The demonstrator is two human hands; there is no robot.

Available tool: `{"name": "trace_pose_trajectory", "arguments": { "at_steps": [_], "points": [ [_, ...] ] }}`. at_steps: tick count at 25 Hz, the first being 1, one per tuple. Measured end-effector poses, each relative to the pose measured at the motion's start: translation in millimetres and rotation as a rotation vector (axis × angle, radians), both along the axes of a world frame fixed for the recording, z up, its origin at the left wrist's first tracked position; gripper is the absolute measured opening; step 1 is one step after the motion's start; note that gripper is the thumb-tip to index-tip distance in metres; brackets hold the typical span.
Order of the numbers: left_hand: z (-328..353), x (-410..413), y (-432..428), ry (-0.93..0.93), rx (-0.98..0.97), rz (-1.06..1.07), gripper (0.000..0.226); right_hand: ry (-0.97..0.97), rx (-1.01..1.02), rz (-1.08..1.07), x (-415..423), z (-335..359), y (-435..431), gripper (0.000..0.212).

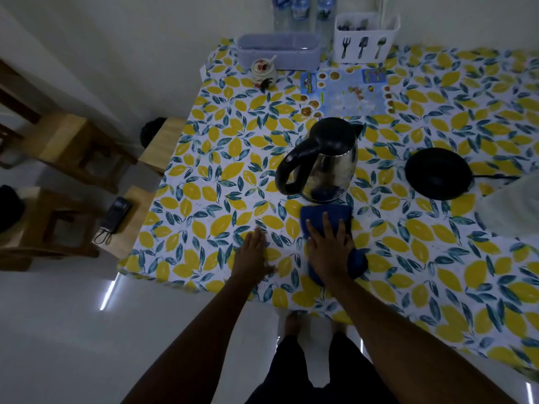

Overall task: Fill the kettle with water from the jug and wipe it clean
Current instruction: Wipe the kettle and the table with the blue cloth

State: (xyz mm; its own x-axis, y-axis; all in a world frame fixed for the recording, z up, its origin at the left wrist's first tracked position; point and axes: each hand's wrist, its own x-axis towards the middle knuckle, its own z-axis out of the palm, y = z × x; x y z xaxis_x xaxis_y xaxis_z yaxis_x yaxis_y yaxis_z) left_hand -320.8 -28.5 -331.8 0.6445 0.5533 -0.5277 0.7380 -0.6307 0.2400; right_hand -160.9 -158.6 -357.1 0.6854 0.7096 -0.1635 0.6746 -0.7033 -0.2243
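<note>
A steel kettle [323, 161] with a black lid and handle stands upright on the lemon-print tablecloth [204, 199], its handle pointing left. Its black round base [437, 173] lies apart to the right, cord trailing right. Just in front of the kettle lies a blue cloth [318, 212]. My right hand [328, 246] lies flat on the cloth, fingers spread, pressing it to the table. My left hand [253, 255] rests flat on the tablecloth to the left of the cloth, holding nothing. A pale blurred shape at the right edge [513, 205] cannot be identified; no jug is clearly visible.
At the back stand a lilac plastic box [277, 51], a small pot with a spoon [264, 70], water bottles [300, 10], a white cutlery holder [364, 39] and a blue menu sheet [344, 91]. Wooden stools [73, 147] and a phone [115, 214] are left of the table.
</note>
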Motion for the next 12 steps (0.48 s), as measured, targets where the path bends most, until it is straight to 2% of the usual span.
{"name": "trace_pose_trajectory", "arguments": {
  "at_steps": [4, 6, 9, 12],
  "points": [
    [0.4, -1.4, -0.4, -0.014, -0.001, 0.007, 0.105, -0.031, -0.013, 0.343, -40.3, -5.3, -13.8, 0.049],
    [1.6, -0.7, -1.1, -0.007, 0.002, 0.013, 0.106, -0.039, -0.033, 0.4, -33.9, -6.1, -47.7, 0.049],
    [7.0, 12.3, -5.3, 0.005, -0.031, -0.036, 0.103, -0.046, -0.066, 0.228, 11.8, -0.1, -83.0, 0.049],
    [11.7, 34.5, -21.1, -0.026, -0.059, -0.12, 0.103, -0.023, -0.09, -0.025, 75.4, 1.8, -71.1, 0.048]
  ]
}}
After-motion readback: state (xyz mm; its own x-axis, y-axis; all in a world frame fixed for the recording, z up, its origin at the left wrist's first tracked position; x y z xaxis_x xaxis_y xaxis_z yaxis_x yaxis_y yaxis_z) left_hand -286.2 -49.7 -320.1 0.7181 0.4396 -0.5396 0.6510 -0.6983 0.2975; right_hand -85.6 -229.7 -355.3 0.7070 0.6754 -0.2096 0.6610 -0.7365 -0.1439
